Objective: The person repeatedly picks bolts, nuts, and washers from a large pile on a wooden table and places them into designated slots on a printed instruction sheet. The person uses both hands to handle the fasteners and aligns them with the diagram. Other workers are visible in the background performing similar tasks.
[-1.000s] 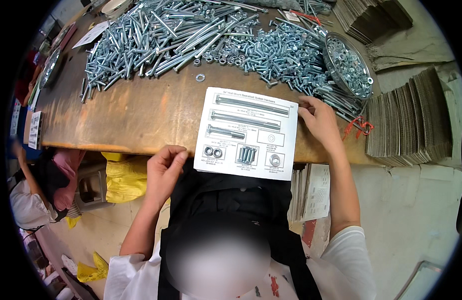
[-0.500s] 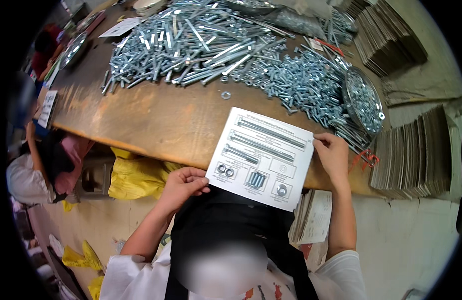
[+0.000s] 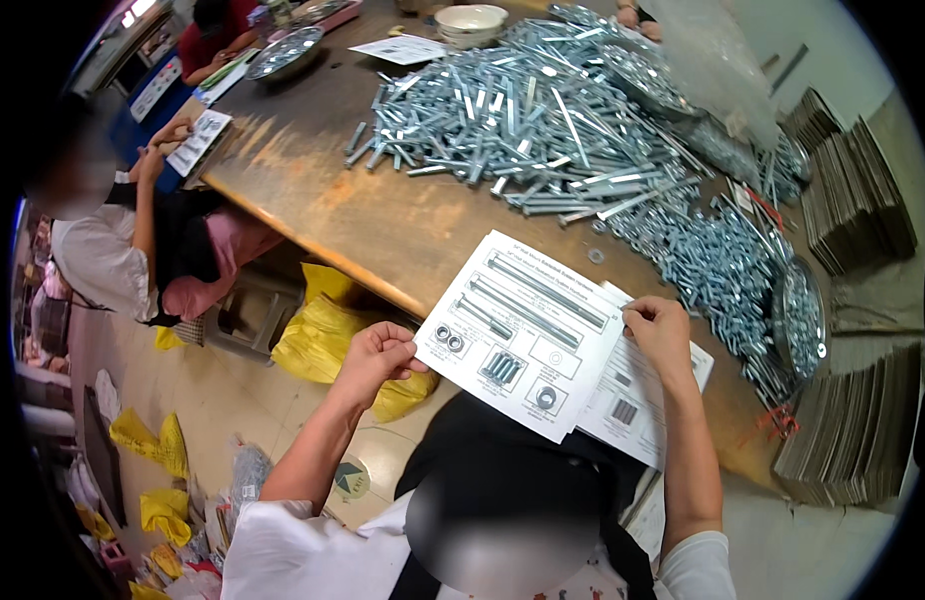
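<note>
A white printed sheet of paper with black drawings of bolts, nuts and washers (image 3: 523,335) is held over the near edge of a worn brown wooden table (image 3: 383,215), seen from the head camera; its lower left corner is pinched by the left hand (image 3: 378,358), fingers curled shut on the paper, while its right edge is gripped by the right hand (image 3: 661,330), thumb and fingers closed on it; a second white sheet with small black bar-patterned blocks (image 3: 638,410) is seen just beneath the first, overlapped by it, and whether it is also gripped by the right hand cannot be told; a black garment (image 3: 513,470) is seen below the sheets, at the person's front; further back on the table a broad heap of long silver steel bolts (image 3: 523,120) is spread, running on into a band of shorter silver screws (image 3: 723,270) at the right; a round metal dish filled with small silver parts (image 3: 801,320) is set at the right end of that band; stacks of flat brown cardboard pieces (image 3: 853,200) are piled at the far right; a white bowl (image 3: 470,20) is placed at the far edge; yellow plastic bags (image 3: 328,330) are seen on the floor below the table edge; at the left another person in a white top (image 3: 108,260) is seated, hands at a small printed sheet.
</note>
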